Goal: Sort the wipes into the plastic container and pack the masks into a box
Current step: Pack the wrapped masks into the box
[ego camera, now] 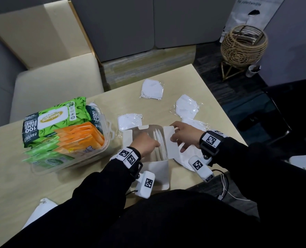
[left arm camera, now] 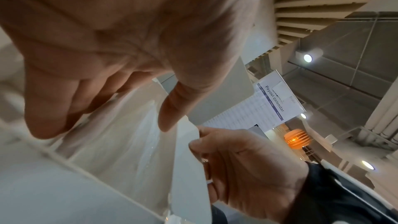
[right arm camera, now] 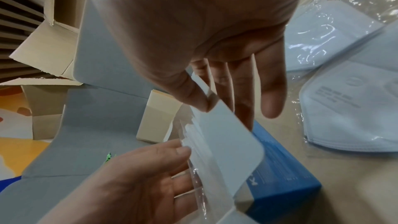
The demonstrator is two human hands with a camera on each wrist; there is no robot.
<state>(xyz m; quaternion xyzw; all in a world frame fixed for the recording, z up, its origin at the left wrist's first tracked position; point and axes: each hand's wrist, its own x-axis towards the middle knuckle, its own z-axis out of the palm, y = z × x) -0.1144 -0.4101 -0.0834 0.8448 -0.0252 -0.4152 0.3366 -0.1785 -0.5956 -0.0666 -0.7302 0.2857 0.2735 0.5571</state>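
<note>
An open white box [ego camera: 157,169] stands on the table in front of me, its outside blue [right arm camera: 284,176]. Wrapped white masks [ego camera: 159,140] stand on edge inside it. My left hand [ego camera: 145,142] reaches into the box with straight fingers [right arm camera: 172,156] against those masks. My right hand [ego camera: 182,135] pinches the box's right flap [right arm camera: 232,142] between thumb and fingers. Loose wrapped masks [ego camera: 152,89] [ego camera: 186,106] [ego camera: 129,120] lie beyond the box, and more [right arm camera: 349,108] under my right wrist. At the left, a clear plastic container [ego camera: 71,163] holds green wipes packs [ego camera: 57,117] and orange ones [ego camera: 84,136].
A beige seat [ego camera: 55,86] is behind the table's far left edge. A wicker basket on a stand [ego camera: 243,45] is on the floor at the back right. A white item [ego camera: 39,212] lies near the table's front left edge.
</note>
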